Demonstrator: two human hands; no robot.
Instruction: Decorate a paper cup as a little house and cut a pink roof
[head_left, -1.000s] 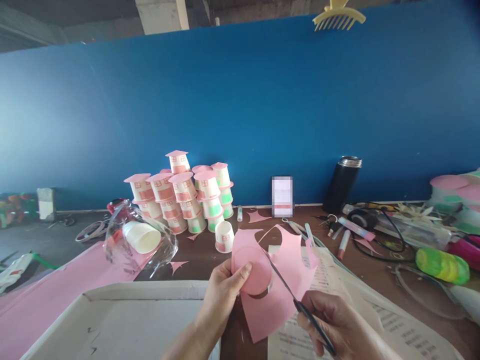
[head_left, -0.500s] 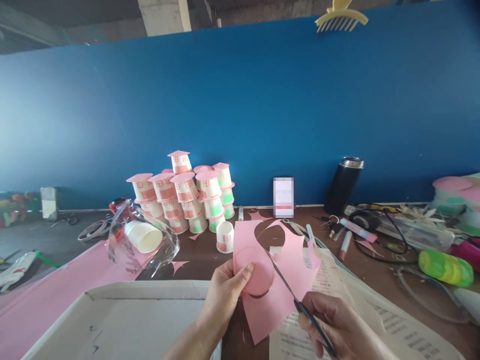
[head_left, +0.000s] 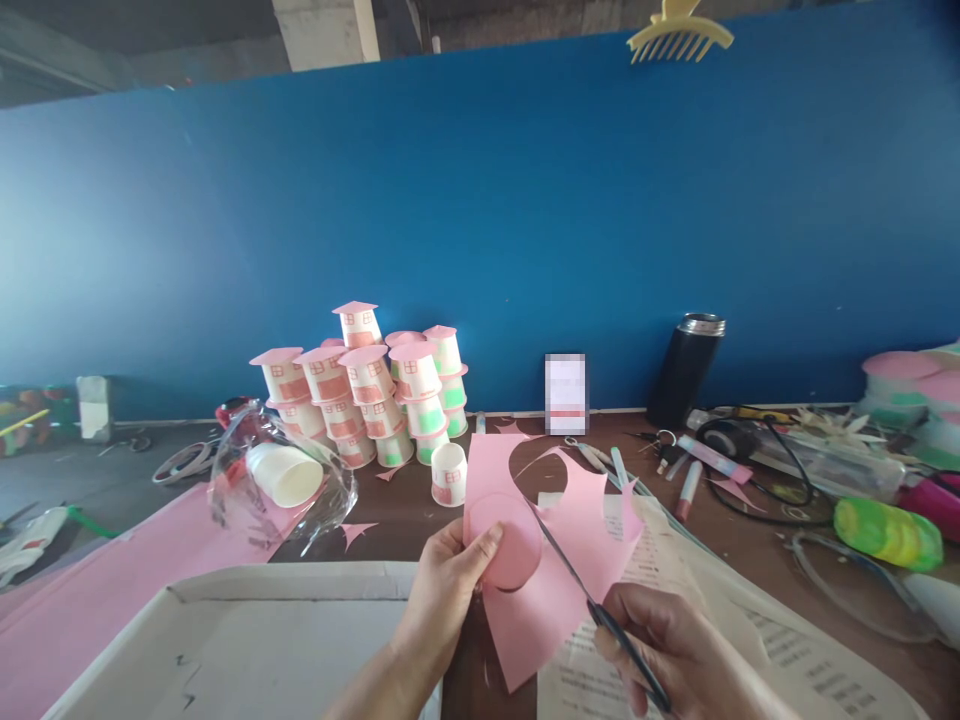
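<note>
My left hand (head_left: 448, 575) pinches a pink sheet of paper (head_left: 525, 620), its thumb pressed on a round disc outline (head_left: 514, 550) that is partly cut free along its lower and right edge. Curved gaps from earlier cuts run along the sheet's upper right. Dark-handled scissors (head_left: 566, 562) are gripped by my right hand (head_left: 660, 640), fingers through the handles. Their blades point up and left into the paper at the disc's right edge and look nearly closed. Just beyond the sheet stands a white paper cup (head_left: 449, 474) with a red window drawn on it.
Stacked decorated cups (head_left: 367, 395) with pink discs stand behind, left of centre. A plastic bag of white cups (head_left: 289, 475) and a white box lid (head_left: 292, 580) lie left. Right are printed sheets (head_left: 652, 590), markers (head_left: 688, 490), a black flask (head_left: 686, 370) and a yellow-green bottle (head_left: 889, 533).
The scissor blades have come closer together and moved slightly up and left along the disc's right edge. My left hand keeps the same hold on the paper.
</note>
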